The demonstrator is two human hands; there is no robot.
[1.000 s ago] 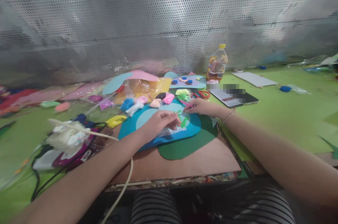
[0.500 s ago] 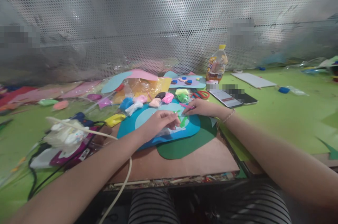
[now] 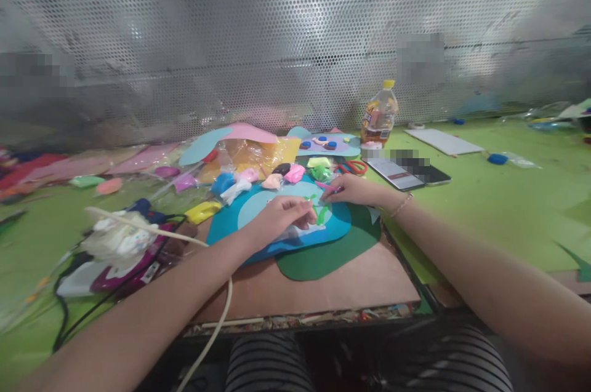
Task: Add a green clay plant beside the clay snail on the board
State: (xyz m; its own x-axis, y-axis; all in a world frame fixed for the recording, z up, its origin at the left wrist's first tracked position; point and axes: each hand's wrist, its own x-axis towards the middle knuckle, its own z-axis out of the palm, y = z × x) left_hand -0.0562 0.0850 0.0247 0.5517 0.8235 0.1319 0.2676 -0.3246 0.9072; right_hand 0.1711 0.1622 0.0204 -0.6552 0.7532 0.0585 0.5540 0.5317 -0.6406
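Observation:
My left hand [image 3: 279, 216] rests on a blue foam sheet [image 3: 231, 226] with a lighter blue oval on it, fingers curled down and pressing near small green clay pieces [image 3: 320, 210]. My right hand [image 3: 351, 189] is pinched on a thin pink tool [image 3: 324, 185] whose tip points at the green pieces. Under the blue sheet lies a dark green foam shape [image 3: 330, 253] on a brown board [image 3: 323, 287]. Lumps of coloured clay [image 3: 281, 175] in blue, white, pink, black and green lie just behind the sheet.
A plastic bottle [image 3: 380, 113] stands at the back right beside a phone [image 3: 406, 172] and red scissors [image 3: 353, 165]. Foam sheets and a yellow bag [image 3: 252, 152] crowd the back. A glue gun with cord [image 3: 124, 244] lies left. A perforated metal wall [image 3: 295, 41] closes the rear.
Both hands stay in nearly the same place; my left fingers have shifted slightly on the sheet beside the green pieces.

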